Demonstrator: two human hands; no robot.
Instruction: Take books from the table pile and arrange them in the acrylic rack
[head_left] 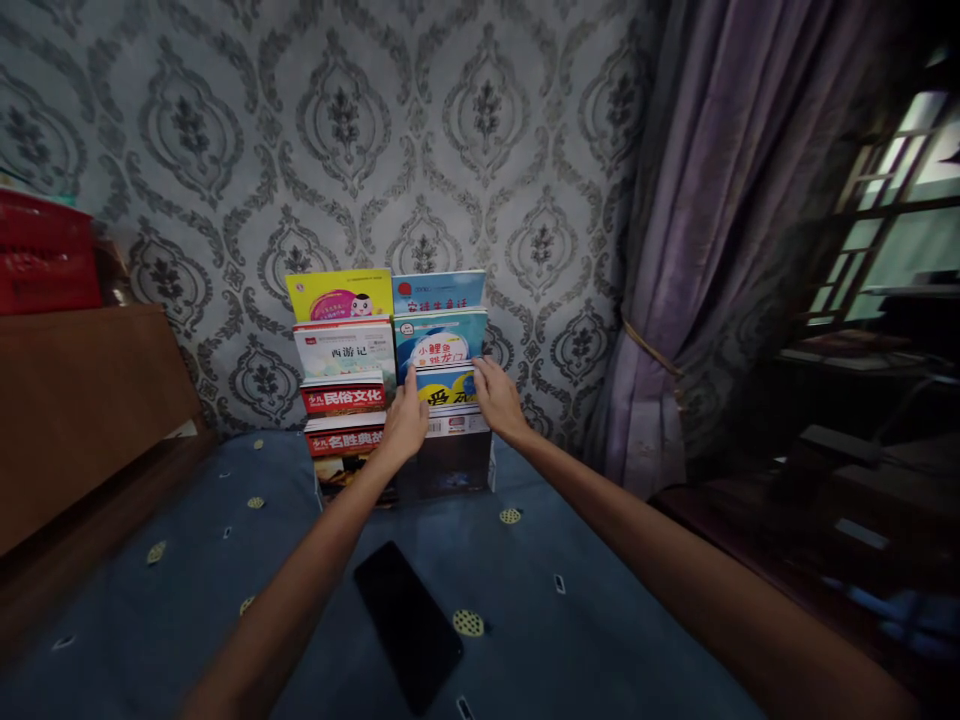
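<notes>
Several books stand upright in two stepped columns on the blue cloth. My left hand and my right hand are at the two side edges of a yellow and blue book in the right column, fingers closed on it. Behind it rises a light blue book with a fish title, and behind that another blue book. In front are a white-edged book and a dark panel. The left column has a yellow book, a pale book and two red-banded books.
A black phone lies on the blue patterned cloth nearer to me. At left stands a brown wooden cabinet with a red box on top. Patterned wallpaper is behind the books, and a purple curtain hangs at right.
</notes>
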